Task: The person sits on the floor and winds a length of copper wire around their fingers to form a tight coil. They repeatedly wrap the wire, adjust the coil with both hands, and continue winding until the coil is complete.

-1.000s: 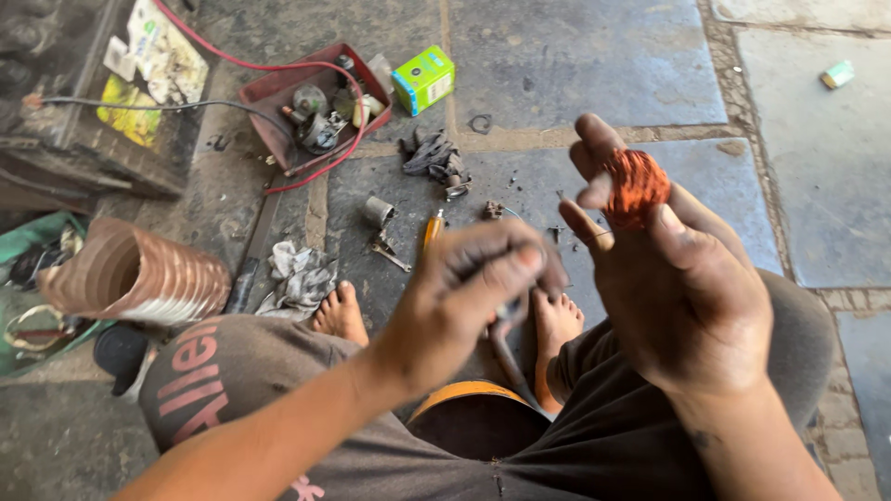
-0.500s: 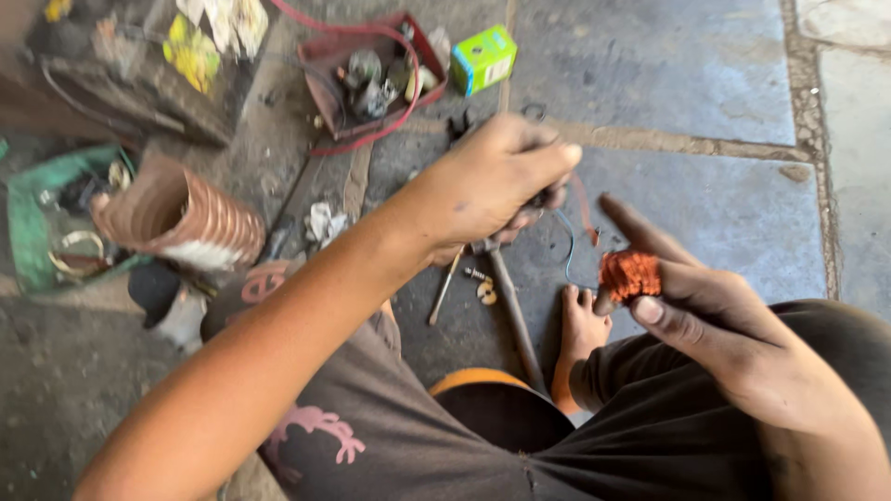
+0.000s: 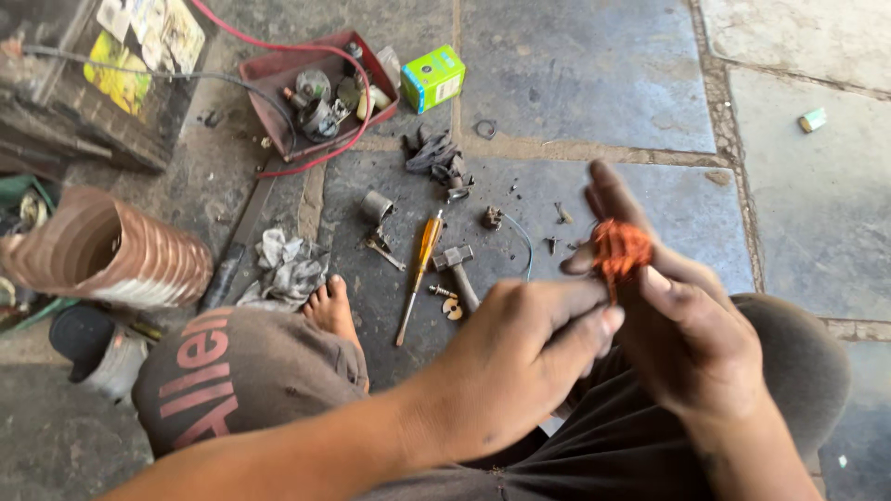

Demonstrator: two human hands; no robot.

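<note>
While right hand (image 3: 691, 339) fingers pinch the copper coil (image 3: 620, 250), left hand (image 3: 520, 357) fingertips touch below.

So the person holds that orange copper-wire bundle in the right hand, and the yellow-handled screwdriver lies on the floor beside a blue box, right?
Not quite. In the head view the box is green, not blue, and lies farther off. The right hand does hold the orange wire bundle, and the screwdriver lies on the floor.

A floor-level repair workshop: hammer (image 3: 457, 269), screwdriver (image 3: 422, 269) and a tray of parts (image 3: 278, 79) strewn over stone paving (image 3: 594, 74).
</note>
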